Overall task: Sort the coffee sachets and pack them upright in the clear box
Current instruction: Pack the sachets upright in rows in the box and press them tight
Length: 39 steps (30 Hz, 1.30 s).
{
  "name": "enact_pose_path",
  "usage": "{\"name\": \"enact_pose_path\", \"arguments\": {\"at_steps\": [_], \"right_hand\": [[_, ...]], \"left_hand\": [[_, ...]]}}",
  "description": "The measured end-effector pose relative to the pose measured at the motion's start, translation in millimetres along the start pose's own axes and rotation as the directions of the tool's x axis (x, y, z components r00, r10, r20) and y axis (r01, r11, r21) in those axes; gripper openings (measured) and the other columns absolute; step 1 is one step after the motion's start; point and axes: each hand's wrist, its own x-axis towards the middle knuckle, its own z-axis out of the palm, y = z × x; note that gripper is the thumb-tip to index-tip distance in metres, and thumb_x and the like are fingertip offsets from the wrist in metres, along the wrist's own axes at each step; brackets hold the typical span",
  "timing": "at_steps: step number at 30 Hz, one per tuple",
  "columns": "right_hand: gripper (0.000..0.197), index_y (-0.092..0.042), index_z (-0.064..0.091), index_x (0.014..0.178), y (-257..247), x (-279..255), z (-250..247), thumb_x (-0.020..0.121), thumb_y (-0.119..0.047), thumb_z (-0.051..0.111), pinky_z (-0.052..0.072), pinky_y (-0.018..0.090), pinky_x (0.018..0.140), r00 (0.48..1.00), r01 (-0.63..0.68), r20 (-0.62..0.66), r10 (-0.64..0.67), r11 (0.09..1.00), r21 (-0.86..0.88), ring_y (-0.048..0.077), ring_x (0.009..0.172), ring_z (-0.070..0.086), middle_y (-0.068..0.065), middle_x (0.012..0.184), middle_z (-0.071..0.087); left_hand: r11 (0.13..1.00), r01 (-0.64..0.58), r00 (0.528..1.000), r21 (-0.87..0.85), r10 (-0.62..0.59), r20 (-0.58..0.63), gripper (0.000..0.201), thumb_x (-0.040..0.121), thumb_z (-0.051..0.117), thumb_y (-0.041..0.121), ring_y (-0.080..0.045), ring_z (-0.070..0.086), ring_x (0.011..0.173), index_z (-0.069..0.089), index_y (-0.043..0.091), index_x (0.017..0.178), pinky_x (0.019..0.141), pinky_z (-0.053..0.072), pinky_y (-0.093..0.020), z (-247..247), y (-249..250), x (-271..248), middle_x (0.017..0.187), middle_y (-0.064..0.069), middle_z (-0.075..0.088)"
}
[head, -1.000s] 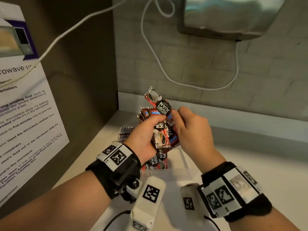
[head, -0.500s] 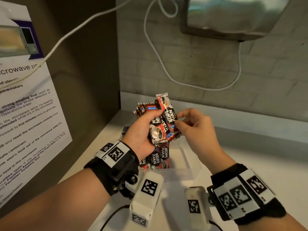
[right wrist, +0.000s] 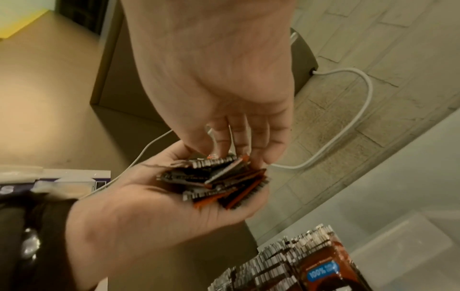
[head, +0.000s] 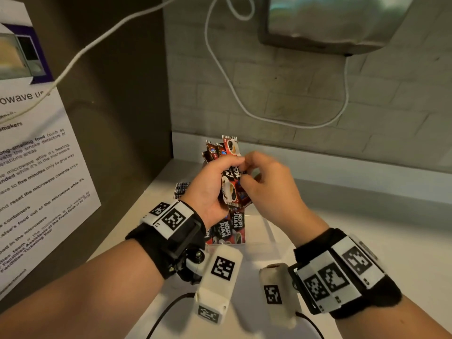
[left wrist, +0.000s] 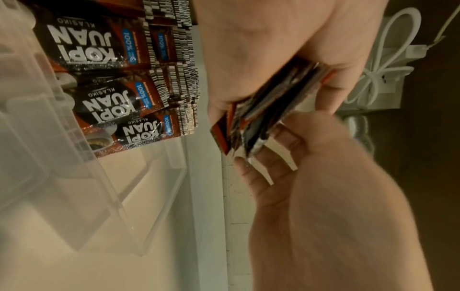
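Observation:
My left hand (head: 210,187) grips a fanned bundle of red-and-black coffee sachets (head: 230,189), held upright above the clear box (head: 269,231). The right hand (head: 266,189) meets the bundle from the right, thumb and fingers pinching its edge. From the left wrist, the bundle (left wrist: 263,110) is seen end-on, with fingers of the right hand (left wrist: 311,177) under it. From the right wrist, it (right wrist: 219,177) lies in my left palm (right wrist: 161,212). Several sachets (head: 230,228) stand upright in the box's left part (left wrist: 104,59).
The box stands on a white counter (head: 367,241) in a corner. A dark panel with a printed notice (head: 36,167) rises on the left. Behind is a brick wall with a looping white cable (head: 244,106) and a metal unit (head: 330,20) above.
The right hand has pushed the single raised sachet down into the bundle, and its fingers have closed on the bundle's edge. The left hand keeps its grip.

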Motion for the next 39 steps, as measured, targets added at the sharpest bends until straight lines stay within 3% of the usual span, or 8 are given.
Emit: {"name": "enact_pose_path", "arguments": {"at_steps": [6,11,16,22,26,31,35,39], "right_hand": [[0.053,-0.021,0.049,0.101,-10.0,-4.9,-4.8,0.067,-0.056,0.07,0.046,0.031,0.072,0.964,-0.074,0.253,0.077,0.997,-0.022,0.011,0.083,0.054,-0.007,0.096,0.055],[0.042,-0.016,0.048,0.093,4.2,-1.1,-4.3,0.073,-0.036,0.078,0.05,0.038,0.067,0.962,-0.154,0.245,0.121,0.98,0.122,0.021,0.079,0.06,0.002,0.097,0.061],[0.03,-0.017,0.047,0.087,13.7,1.2,-5.3,0.079,-0.026,0.074,0.053,0.044,0.064,0.96,-0.15,0.268,0.084,0.96,0.236,0.03,0.073,0.06,0.006,0.088,0.061],[0.019,-0.026,0.054,0.08,9.9,3.4,-7.1,0.091,-0.042,0.055,0.049,0.042,0.072,0.976,-0.031,0.218,0.02,0.998,0.05,0.017,0.073,0.057,-0.004,0.075,0.061],[0.024,-0.017,0.053,0.069,17.5,6.1,-7.0,0.082,-0.025,0.071,0.05,0.054,0.075,0.979,-0.166,0.154,0.134,0.961,0.222,0.026,0.067,0.055,0.014,0.07,0.062],[0.049,-0.019,0.044,0.112,19.1,3.6,-12.5,0.077,-0.01,0.076,0.047,0.02,0.052,0.959,-0.276,0.181,0.216,0.85,0.449,0.012,0.065,0.055,0.003,0.091,0.053],[0.079,-0.048,0.031,0.138,22.8,3.7,-16.6,0.079,-0.017,0.074,0.048,0.039,0.074,0.93,-0.323,0.317,0.185,0.823,0.467,0.021,0.083,0.063,0.0,0.12,0.057],[0.066,-0.043,0.045,0.132,23.5,4.3,-15.6,0.081,-0.011,0.072,0.046,0.043,0.076,0.934,-0.283,0.334,0.128,0.837,0.469,0.018,0.086,0.063,-0.015,0.108,0.064]], "left_hand": [[0.998,0.03,0.997,0.06,-0.026,-0.067,0.019,0.085,0.067,0.028,-0.019,0.063,0.075,0.065,0.011,0.092,0.075,0.053,-0.033,-0.8,3.7,1.5,0.08,-0.005,0.062],[0.999,0.008,0.999,0.035,-0.01,0.046,0.024,0.071,0.068,0.034,-0.021,0.065,0.076,0.067,0.011,0.081,0.079,0.051,-0.037,-6.6,4.5,1.6,0.079,-0.006,0.066],[0.981,0.091,0.994,0.173,-0.099,0.037,0.032,0.077,0.063,0.04,-0.026,0.066,0.081,0.065,0.013,0.093,0.084,0.05,-0.06,-13.3,0.8,2.8,0.096,-0.007,0.064],[0.98,0.118,0.993,0.162,-0.118,-0.01,0.039,0.093,0.048,0.041,-0.027,0.065,0.082,0.074,0.014,0.081,0.084,0.051,-0.054,-19.2,-1.0,4.3,0.09,-0.011,0.069],[0.982,0.095,0.995,0.165,-0.089,-0.041,0.038,0.095,0.048,0.039,-0.027,0.067,0.089,0.07,0.01,0.106,0.088,0.051,-0.045,-20.0,-0.8,1.6,0.103,-0.015,0.071],[0.974,0.115,0.993,0.197,-0.109,-0.042,0.037,0.095,0.049,0.043,-0.026,0.071,0.09,0.069,0.013,0.107,0.083,0.055,-0.04,-21.1,-2.6,-1.7,0.107,-0.015,0.072],[0.98,0.137,0.991,0.146,-0.134,-0.031,0.048,0.079,0.065,0.038,-0.033,0.062,0.107,0.065,0.01,0.117,0.098,0.047,-0.047,-20.0,-3.6,-3.8,0.123,-0.021,0.064],[0.985,0.137,0.991,0.104,-0.136,-0.015,0.053,0.076,0.072,0.03,-0.029,0.067,0.095,0.064,0.007,0.123,0.09,0.053,-0.044,-24.9,-6.3,-0.4,0.112,-0.017,0.067]]}}
